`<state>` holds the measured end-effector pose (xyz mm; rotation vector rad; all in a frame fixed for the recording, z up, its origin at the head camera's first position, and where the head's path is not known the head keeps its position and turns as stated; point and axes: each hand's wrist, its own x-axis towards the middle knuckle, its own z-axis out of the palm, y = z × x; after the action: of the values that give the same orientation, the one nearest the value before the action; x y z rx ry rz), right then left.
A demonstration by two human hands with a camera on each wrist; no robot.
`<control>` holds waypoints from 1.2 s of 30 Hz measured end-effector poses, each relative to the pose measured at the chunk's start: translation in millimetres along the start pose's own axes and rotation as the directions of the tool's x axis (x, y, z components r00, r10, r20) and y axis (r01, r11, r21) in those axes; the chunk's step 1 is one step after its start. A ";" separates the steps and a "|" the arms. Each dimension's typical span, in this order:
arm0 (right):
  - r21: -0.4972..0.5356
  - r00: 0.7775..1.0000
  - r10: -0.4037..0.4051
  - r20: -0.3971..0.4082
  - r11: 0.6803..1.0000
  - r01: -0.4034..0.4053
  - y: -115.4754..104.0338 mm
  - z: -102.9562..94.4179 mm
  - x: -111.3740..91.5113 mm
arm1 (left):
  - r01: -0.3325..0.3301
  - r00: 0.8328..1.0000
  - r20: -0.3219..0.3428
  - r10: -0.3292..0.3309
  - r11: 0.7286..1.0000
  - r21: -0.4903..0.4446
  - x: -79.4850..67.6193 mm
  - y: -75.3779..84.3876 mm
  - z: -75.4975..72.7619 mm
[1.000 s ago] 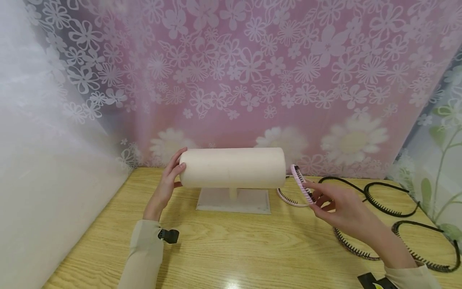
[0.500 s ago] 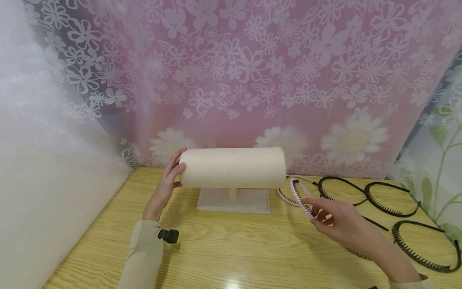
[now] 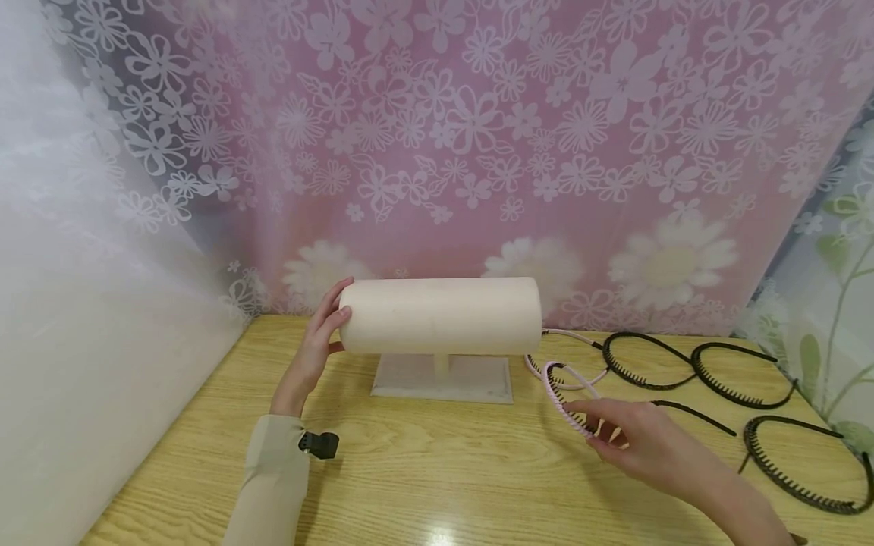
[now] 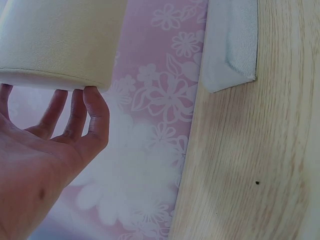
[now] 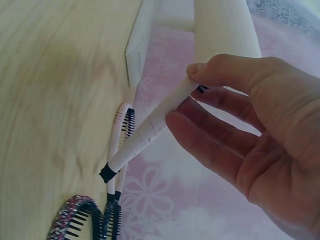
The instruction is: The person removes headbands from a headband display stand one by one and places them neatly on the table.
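A cream padded roll (image 3: 440, 315) lies level on a short post above the flat base (image 3: 442, 379) of a display stand. My left hand (image 3: 315, 341) grips the roll's left end; the left wrist view shows bent fingertips (image 4: 95, 95) right at its edge. My right hand (image 3: 645, 436) pinches a pink-wrapped headband (image 3: 560, 406) with dark inner teeth, to the right of the stand and low over the table. In the right wrist view one black-tipped end of this headband (image 5: 145, 137) points down to the left.
A second pink headband (image 3: 573, 334) lies right of the stand. Several dark toothed headbands, one at the back (image 3: 730, 398) and one nearer (image 3: 785, 481), lie on the wooden table (image 3: 437, 462) at the right. A floral curtain (image 3: 437, 152) hangs behind.
My right hand has moved down and toward me with the pink headband, which now sits lower and turned wider to view. My left hand has stayed on the roll.
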<state>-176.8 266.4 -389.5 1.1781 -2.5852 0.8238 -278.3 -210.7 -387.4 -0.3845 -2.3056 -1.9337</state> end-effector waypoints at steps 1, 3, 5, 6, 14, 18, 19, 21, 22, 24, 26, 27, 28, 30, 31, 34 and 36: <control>0.002 1.000 0.001 0.005 1.000 -0.001 0.3 1.1 -0.6 | 0.000 1.000 0.000 0.000 1.000 0.000 0.0 0.2 0.0; 0.003 1.000 0.010 0.018 1.000 -0.010 0.4 3.2 -2.0 | 0.000 1.000 0.000 0.000 1.000 0.001 -0.2 0.5 0.1; 0.006 0.999 0.021 0.034 1.000 -0.021 0.6 5.0 -3.2 | 0.000 1.000 0.001 0.000 1.000 0.002 -0.2 0.7 0.3; 0.005 0.999 0.024 0.041 1.000 -0.024 0.7 5.8 -3.6 | -0.002 1.000 0.002 0.002 1.000 0.003 0.1 0.7 0.4; 0.017 0.995 0.038 0.097 0.999 -0.039 2.8 14.5 -4.4 | -0.003 1.000 -0.003 0.003 1.000 0.003 -0.1 0.5 -0.2; 0.021 0.991 0.024 0.130 0.999 -0.027 5.2 20.9 -3.8 | -0.003 1.000 -0.002 0.003 1.000 0.001 -0.7 1.2 0.1; 0.017 0.991 0.019 0.135 1.000 -0.022 5.7 22.4 -3.7 | -0.003 1.000 -0.002 0.003 1.000 0.001 -0.5 1.2 0.4; 0.013 0.989 0.020 0.144 1.000 -0.023 6.7 25.1 -3.8 | -0.006 1.000 0.002 0.006 1.000 -0.001 -0.1 0.5 0.7; 0.013 0.989 0.018 0.144 1.000 -0.020 7.2 26.4 -3.9 | -0.007 1.000 0.004 0.007 1.000 -0.002 0.0 0.1 0.7; 0.022 0.990 0.009 0.143 1.000 -0.013 8.6 28.8 -3.7 | -0.009 1.000 0.007 0.009 1.000 -0.004 0.4 -1.0 0.6; 0.022 0.990 -0.003 0.141 1.000 0.000 9.9 30.9 -3.2 | -0.010 1.000 0.009 0.010 1.000 -0.005 0.7 -1.9 0.1; 0.024 0.990 -0.010 0.138 1.000 0.007 10.5 31.9 -3.0 | -0.009 1.000 0.009 0.009 1.000 -0.005 0.6 -1.9 0.0; 0.023 0.990 -0.014 0.138 1.000 0.011 11.0 32.9 -2.8 | -0.008 1.000 0.008 0.008 1.000 -0.003 0.7 -1.8 -0.1; 0.017 0.989 -0.002 0.146 1.000 -0.001 10.9 34.5 -2.2 | -0.006 1.000 0.007 0.006 1.000 -0.006 0.8 -1.6 -0.2; 0.011 0.988 0.012 0.153 1.000 -0.013 10.7 35.2 -1.9 | -0.005 1.000 0.007 0.005 1.000 -0.008 0.9 -1.4 -0.2; -0.013 0.983 0.048 0.177 0.999 -0.046 9.9 36.9 -0.8 | -0.002 1.000 0.008 0.002 1.000 -0.014 1.1 -0.9 -0.2; -0.031 0.979 0.065 0.194 0.998 -0.060 9.6 37.8 0.2 | 0.000 1.000 0.008 0.000 1.000 -0.016 1.2 -0.5 -0.3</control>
<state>-181.8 250.4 -424.7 1.2336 -2.7940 0.7185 -279.6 -210.9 -387.6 -0.3951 -2.2968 -1.9550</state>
